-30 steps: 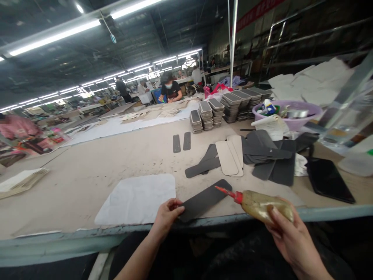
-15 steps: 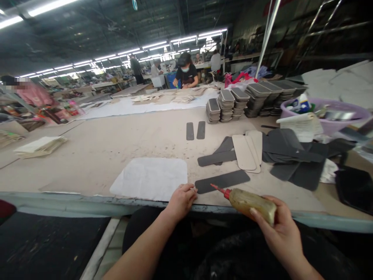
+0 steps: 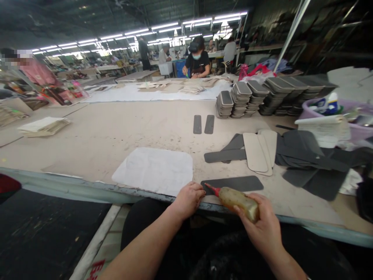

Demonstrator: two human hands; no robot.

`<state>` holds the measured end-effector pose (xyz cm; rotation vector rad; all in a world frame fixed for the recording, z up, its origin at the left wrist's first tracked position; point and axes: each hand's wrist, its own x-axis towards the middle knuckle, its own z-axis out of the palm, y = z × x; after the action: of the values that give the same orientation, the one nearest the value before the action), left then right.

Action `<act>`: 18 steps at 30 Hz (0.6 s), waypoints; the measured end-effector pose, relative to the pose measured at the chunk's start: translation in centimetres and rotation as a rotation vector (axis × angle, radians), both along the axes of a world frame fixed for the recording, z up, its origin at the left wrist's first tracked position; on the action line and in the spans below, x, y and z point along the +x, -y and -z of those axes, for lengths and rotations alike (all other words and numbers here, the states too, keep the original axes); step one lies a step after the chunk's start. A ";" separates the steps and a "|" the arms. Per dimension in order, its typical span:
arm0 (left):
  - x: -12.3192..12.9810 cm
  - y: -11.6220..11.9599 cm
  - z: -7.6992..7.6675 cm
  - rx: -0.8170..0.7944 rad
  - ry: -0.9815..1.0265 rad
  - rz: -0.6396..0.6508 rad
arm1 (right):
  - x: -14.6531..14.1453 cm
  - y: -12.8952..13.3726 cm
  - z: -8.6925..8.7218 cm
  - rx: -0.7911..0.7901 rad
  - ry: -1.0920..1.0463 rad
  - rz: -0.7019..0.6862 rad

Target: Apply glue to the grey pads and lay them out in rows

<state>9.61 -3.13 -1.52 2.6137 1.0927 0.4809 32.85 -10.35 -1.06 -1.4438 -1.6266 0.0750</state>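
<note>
My right hand [image 3: 264, 219] is wrapped round a yellowish squeeze bottle [image 3: 239, 202] with a red nozzle. The bottle tilts left, and its tip is over the left end of a dark grey rounded strip [image 3: 241, 183] near the table's front edge. At that same end, the curled fingers of my left hand [image 3: 190, 198] hold the strip; the fingertips are partly hidden. Just left of the strip lies a white sheet with cut corners [image 3: 154, 171]. Behind it are a further dark strip [image 3: 224, 156] and several beige rounded pieces [image 3: 256, 153].
Two small dark strips [image 3: 197, 124] lie mid-table. Stacks of grey pads [image 3: 240, 99] stand at the back right, near a purple basin [image 3: 309, 109]. Dark sheets [image 3: 317, 181] are piled on the right. A pale stack [image 3: 43, 126] lies far left. A co-worker [image 3: 198, 62] sits across the table.
The bottle has moved left along the strip, its nozzle tip going from over the strip's left part to its left end. My left hand stays at that end. The camera view has shifted.
</note>
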 end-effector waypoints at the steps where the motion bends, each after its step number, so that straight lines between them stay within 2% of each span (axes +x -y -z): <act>1: 0.0 0.0 -0.1 -0.005 -0.003 0.005 | -0.1 0.0 0.1 0.002 0.004 -0.002; 7: 0.1 -0.1 0.1 -0.016 0.030 -0.016 | 0.4 0.2 0.3 -0.038 -0.010 0.039; 18: 0.3 -0.3 -0.1 0.011 0.025 -0.011 | 5.0 1.9 0.0 0.038 0.130 0.269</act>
<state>9.90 -2.79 -1.41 2.6053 1.1005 0.5217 37.86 -12.20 -1.04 -1.6526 -1.5121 -0.2058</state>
